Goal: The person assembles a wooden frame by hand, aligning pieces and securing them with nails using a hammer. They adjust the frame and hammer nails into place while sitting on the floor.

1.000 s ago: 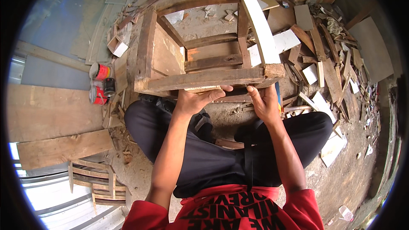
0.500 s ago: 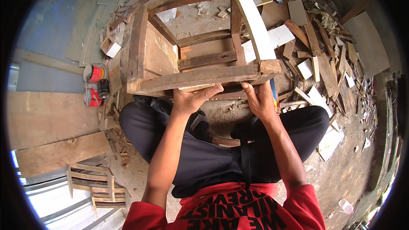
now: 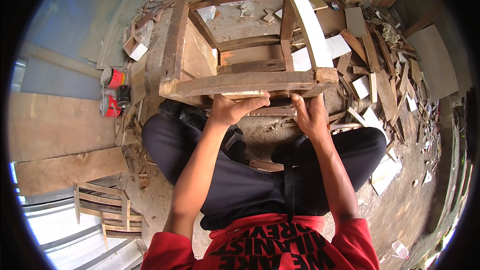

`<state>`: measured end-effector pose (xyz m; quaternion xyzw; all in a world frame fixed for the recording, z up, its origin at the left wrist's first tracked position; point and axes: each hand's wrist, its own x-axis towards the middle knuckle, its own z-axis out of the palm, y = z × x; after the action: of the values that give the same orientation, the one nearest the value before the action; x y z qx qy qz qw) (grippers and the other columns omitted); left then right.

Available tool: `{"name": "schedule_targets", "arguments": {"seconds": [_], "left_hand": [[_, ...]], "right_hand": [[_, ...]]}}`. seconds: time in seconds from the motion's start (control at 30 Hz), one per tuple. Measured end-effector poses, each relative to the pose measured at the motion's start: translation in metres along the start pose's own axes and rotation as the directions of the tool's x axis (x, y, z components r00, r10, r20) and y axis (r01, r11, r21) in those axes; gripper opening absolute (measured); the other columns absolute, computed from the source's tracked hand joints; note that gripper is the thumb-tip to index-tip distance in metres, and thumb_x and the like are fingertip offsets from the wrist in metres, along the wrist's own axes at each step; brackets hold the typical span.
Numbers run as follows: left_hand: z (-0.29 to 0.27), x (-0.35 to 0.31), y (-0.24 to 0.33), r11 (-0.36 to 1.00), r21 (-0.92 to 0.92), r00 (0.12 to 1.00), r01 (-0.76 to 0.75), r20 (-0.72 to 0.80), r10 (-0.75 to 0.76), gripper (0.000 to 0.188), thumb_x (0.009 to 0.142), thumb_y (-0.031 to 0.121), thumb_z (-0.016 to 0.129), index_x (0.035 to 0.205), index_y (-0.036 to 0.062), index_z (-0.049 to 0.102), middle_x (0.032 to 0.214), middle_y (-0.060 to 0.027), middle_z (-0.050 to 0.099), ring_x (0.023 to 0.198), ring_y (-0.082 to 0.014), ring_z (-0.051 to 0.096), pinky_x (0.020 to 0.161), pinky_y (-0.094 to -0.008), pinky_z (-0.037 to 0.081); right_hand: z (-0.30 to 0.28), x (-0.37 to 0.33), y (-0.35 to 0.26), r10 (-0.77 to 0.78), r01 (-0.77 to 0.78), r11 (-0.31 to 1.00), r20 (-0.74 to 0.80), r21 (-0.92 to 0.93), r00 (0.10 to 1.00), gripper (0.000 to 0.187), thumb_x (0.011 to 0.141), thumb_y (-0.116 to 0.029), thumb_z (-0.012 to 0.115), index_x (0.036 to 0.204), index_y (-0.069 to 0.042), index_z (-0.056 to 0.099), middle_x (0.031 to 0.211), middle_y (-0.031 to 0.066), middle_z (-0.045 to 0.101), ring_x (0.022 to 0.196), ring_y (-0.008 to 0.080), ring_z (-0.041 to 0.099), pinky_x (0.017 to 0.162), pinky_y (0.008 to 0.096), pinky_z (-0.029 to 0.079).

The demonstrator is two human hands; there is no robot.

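A box-shaped wooden furniture frame (image 3: 245,83) of worn brown rails and posts stands tilted in front of my crossed legs. One curved top rail (image 3: 309,29) is white. At its near side, my left hand (image 3: 234,110) grips just under the near rail, thumb pointing right. A pale-edged strip of wood (image 3: 243,94) shows above that thumb; whether it is loose or fixed to the frame I cannot tell. My right hand (image 3: 312,115) holds the frame below its near right corner, thumb upward. The fingers of both hands are partly hidden behind the wood.
Wood offcuts (image 3: 385,77) lie heaped on the right. Red-labelled cans (image 3: 111,105) and a dark can (image 3: 123,95) stand at left, near a wide plywood sheet (image 3: 60,127). A slatted wooden piece (image 3: 107,210) lies at lower left. A clear plastic cup (image 3: 400,249) is at lower right.
The frame and both hands have shifted slightly right in the picture. More of the pale-edged strip now shows above my left thumb. Both hands keep their hold.
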<state>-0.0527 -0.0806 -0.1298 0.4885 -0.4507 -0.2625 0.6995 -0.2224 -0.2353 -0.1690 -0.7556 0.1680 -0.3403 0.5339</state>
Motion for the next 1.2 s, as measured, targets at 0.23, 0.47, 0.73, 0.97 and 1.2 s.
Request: {"name": "schedule_targets", "arguments": {"seconds": [0.23,0.47,0.73,0.97,1.2], "left_hand": [[0.006,0.000,0.002,0.999,-0.015,0.999,0.030,-0.042,-0.031,0.015,0.084,0.007,0.081,0.095,-0.0008,0.073,0.085,-0.0099,0.074,0.078,-0.0154,0.071,0.068,-0.0279,0.059],[0.004,0.004,0.009,0.998,-0.055,0.998,0.021,-0.050,-0.024,0.013,0.084,0.006,0.080,0.093,0.0000,0.073,0.083,-0.0073,0.073,0.082,-0.0164,0.071,0.073,-0.0294,0.058],[0.010,-0.006,0.006,0.999,-0.025,0.997,0.022,-0.068,-0.024,0.022,0.081,0.009,0.084,0.097,0.0001,0.072,0.089,-0.0104,0.076,0.083,-0.0169,0.073,0.075,-0.0301,0.060],[0.014,-0.002,0.006,0.999,-0.037,0.995,-0.006,-0.098,0.003,0.021,0.083,0.006,0.082,0.099,-0.0012,0.072,0.089,-0.0114,0.075,0.080,-0.0176,0.074,0.072,-0.0298,0.062],[0.016,-0.002,0.003,0.999,-0.040,0.992,-0.031,-0.122,0.026,0.022,0.082,0.005,0.083,0.099,-0.0018,0.071,0.088,-0.0109,0.075,0.080,-0.0174,0.074,0.073,-0.0301,0.062]], "right_hand": [[0.001,-0.001,0.008,-0.091,0.090,0.995,-0.020,-0.041,0.996,0.031,0.102,-0.012,0.060,0.127,0.002,0.047,0.106,0.0077,0.059,0.092,0.0139,0.054,0.082,0.0281,0.045],[-0.003,-0.004,0.002,0.019,-0.021,0.995,0.022,0.094,1.000,0.041,0.099,-0.010,0.063,0.134,0.003,0.045,0.122,0.0139,0.058,0.113,0.0209,0.055,0.101,0.0347,0.043],[-0.005,-0.002,0.001,0.004,-0.004,1.000,0.023,0.005,1.000,0.045,0.099,-0.012,0.065,0.136,0.003,0.044,0.123,0.0148,0.059,0.114,0.0222,0.055,0.101,0.0349,0.043],[-0.004,0.000,0.005,0.010,-0.010,1.000,0.028,0.016,1.000,0.046,0.099,-0.015,0.065,0.136,0.003,0.045,0.125,0.0158,0.057,0.116,0.0237,0.054,0.103,0.0359,0.041],[-0.002,0.000,0.004,-0.014,0.013,1.000,0.033,0.004,0.999,0.044,0.100,-0.017,0.063,0.135,0.003,0.045,0.124,0.0164,0.055,0.116,0.0239,0.053,0.103,0.0361,0.040]]}}
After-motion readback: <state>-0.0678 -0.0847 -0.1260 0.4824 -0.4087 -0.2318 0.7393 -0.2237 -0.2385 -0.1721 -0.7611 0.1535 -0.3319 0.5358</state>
